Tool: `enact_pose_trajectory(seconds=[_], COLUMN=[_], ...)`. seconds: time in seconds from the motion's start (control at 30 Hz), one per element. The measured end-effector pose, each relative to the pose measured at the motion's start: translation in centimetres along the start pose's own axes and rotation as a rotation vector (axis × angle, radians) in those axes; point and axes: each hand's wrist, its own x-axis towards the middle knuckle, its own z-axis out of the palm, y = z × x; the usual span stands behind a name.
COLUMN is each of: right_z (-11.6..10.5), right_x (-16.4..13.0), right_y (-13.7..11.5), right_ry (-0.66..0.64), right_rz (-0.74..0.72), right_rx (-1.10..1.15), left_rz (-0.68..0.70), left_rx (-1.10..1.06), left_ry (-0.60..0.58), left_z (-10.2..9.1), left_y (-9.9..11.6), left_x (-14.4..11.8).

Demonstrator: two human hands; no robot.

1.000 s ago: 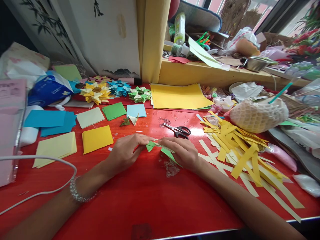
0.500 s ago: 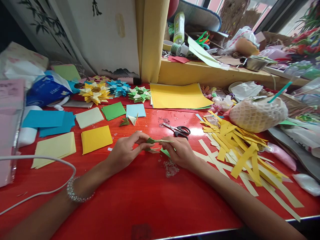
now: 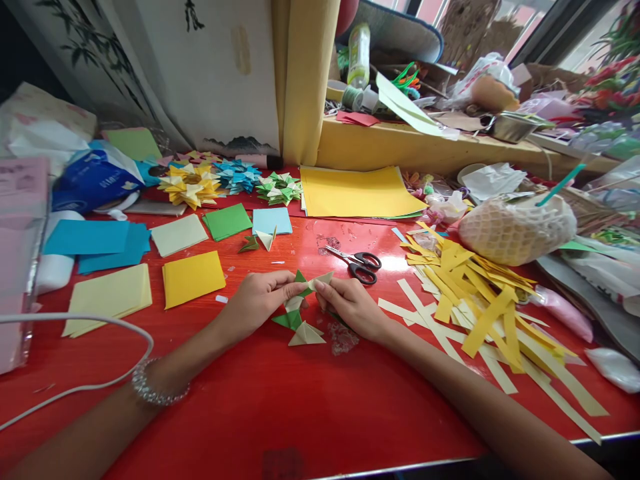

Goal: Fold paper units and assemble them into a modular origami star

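Between my two hands is a chain of folded paper pieces (image 3: 294, 305) in green and cream. My left hand (image 3: 263, 298) pinches a green part of it between thumb and fingers. My right hand (image 3: 353, 303) grips the cream pointed piece (image 3: 321, 281) at the upper end. The lower end of the chain, with a cream triangle (image 3: 306, 335), hangs below the fingers, close to the red table. Black-handled scissors (image 3: 361, 263) lie just beyond my right hand. Two small folded pieces (image 3: 265, 239), one green and one cream, lie farther back.
Stacks of yellow (image 3: 194, 279), green (image 3: 227, 222) and blue paper (image 3: 95, 238) lie to the left. Finished paper rings (image 3: 189, 185) stand at the back beside large yellow sheets (image 3: 357, 191). Cut paper strips (image 3: 480, 307) and a netted fruit (image 3: 517, 227) with a straw are on the right.
The folded chain has turned from edge-on to facing me, so its green and cream faces and hanging lower end show. Both hands have shifted slightly, and the scissors are less covered.
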Motion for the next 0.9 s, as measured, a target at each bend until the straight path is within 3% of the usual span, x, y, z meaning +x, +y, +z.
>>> enact_pose_trajectory(seconds=[0.2,0.37,0.9], right_z=[0.00,-0.06,0.33], right_x=[0.07,0.08,-0.04], right_y=[-0.22,-0.29,-0.66], right_ry=[-0.023,-0.035,-0.033], right_rz=[0.055,0.070,0.078], right_rx=[-0.057,-0.018,0.096], left_rz=[-0.076,-0.094,-0.010], left_rx=[-0.049,-0.146,0.002], left_ry=[-0.059,0.009,0.119], left_z=[0.06,0.53,0.90], left_y=[-0.74,-0.26,-0.07], left_x=[0.45,0.16,-0.31])
